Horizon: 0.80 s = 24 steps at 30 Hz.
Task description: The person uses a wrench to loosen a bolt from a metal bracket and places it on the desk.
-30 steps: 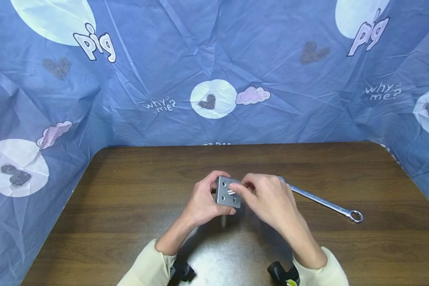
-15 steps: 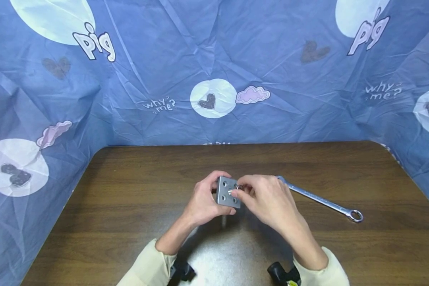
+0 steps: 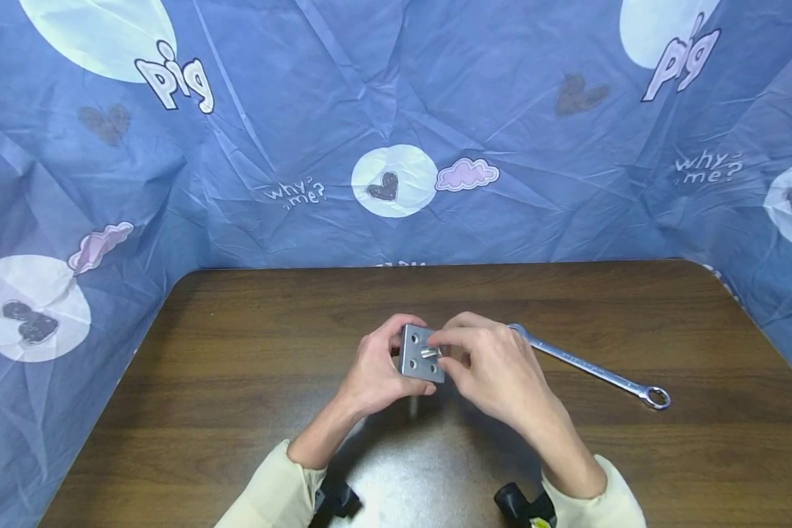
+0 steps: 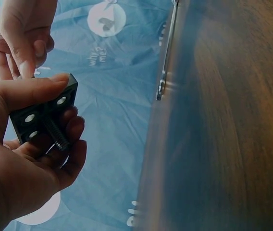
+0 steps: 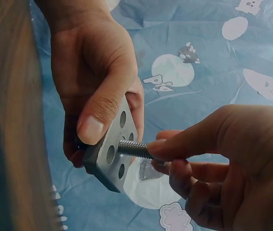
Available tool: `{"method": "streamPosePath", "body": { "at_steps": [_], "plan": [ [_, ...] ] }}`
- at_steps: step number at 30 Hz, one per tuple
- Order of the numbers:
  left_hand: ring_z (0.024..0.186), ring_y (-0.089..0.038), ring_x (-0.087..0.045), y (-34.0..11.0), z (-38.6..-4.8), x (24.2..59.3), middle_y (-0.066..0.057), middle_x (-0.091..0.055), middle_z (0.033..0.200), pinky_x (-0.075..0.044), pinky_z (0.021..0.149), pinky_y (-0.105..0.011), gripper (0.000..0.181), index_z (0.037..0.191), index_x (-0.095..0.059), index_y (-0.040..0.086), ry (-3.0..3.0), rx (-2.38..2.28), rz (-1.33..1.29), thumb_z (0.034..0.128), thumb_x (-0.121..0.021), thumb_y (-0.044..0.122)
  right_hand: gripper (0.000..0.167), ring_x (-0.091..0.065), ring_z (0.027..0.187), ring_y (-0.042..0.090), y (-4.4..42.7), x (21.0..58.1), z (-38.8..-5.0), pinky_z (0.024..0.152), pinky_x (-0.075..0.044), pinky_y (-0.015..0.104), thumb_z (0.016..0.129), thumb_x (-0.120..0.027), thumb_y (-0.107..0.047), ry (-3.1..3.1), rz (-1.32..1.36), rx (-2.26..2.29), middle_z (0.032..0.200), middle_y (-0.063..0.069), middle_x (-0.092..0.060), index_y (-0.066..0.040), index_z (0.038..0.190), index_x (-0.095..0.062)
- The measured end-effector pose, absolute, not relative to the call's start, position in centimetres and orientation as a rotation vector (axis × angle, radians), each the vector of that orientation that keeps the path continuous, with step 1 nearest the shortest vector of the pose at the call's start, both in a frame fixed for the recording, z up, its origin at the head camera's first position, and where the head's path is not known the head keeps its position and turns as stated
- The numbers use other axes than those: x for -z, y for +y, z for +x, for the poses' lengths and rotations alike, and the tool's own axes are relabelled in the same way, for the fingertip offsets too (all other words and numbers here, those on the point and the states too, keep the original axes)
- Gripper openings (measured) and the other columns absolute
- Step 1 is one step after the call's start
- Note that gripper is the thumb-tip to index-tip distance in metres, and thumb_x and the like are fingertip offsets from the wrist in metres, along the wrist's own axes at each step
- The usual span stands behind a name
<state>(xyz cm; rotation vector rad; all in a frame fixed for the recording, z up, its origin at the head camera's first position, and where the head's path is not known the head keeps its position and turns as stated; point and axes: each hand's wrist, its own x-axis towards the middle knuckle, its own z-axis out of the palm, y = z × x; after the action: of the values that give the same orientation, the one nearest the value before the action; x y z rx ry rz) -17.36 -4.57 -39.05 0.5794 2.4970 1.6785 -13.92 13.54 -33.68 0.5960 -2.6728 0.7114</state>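
My left hand holds a small grey metal plate by its edges, thumb below and fingers above in the head view. Several round holes pierce the plate. A threaded rod stands out from the middle of its face. In the left wrist view the rod's threaded part also projects from the opposite side. My right hand pinches the rod's outer end between thumb and fingers, in the right wrist view. That end is hidden by the fingertips, so I cannot tell whether it has a head or nut.
A long chrome combination wrench lies on the brown wooden table, right of and partly behind my right hand. Blue printed cloth hangs around the table's back and sides.
The left hand and plate stay in place. My right thumb and forefinger have shifted around the rod, from covering it to spread apart, showing more of it now.
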Motion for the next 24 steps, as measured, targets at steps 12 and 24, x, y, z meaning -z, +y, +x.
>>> {"method": "streamPosePath", "body": {
  "at_steps": [12, 24],
  "plan": [
    [0.080, -0.007, -0.067, -4.51, -17.43, 39.05, -0.013, -0.078, 0.094, -0.050, 0.081, -0.030, 0.074, 0.124, -0.059, 0.008, 2.476, -1.685, 0.607, 0.0563, -0.089, -0.001, 0.023, -0.063, 0.071, 0.005, 13.41, 34.10, -14.12, 0.061, -0.052, 0.023, 0.073, -0.076, 0.006, -2.576, 0.686, -0.710, 0.093, -0.005, -0.073, -0.015, 0.083, -0.078],
    [0.079, -0.007, -0.067, -4.65, -17.41, 39.04, -0.013, -0.078, 0.094, -0.050, 0.081, -0.030, 0.073, 0.122, -0.060, 0.010, 2.502, -1.688, 0.602, 0.0554, -0.089, 0.000, 0.032, -0.051, 0.061, 0.002, 13.73, 33.65, -14.21, 0.054, -0.040, 0.022, 0.082, -0.080, -0.037, -2.698, 0.482, -0.720, 0.088, -0.004, -0.072, -0.015, 0.104, -0.075]
  ]
}}
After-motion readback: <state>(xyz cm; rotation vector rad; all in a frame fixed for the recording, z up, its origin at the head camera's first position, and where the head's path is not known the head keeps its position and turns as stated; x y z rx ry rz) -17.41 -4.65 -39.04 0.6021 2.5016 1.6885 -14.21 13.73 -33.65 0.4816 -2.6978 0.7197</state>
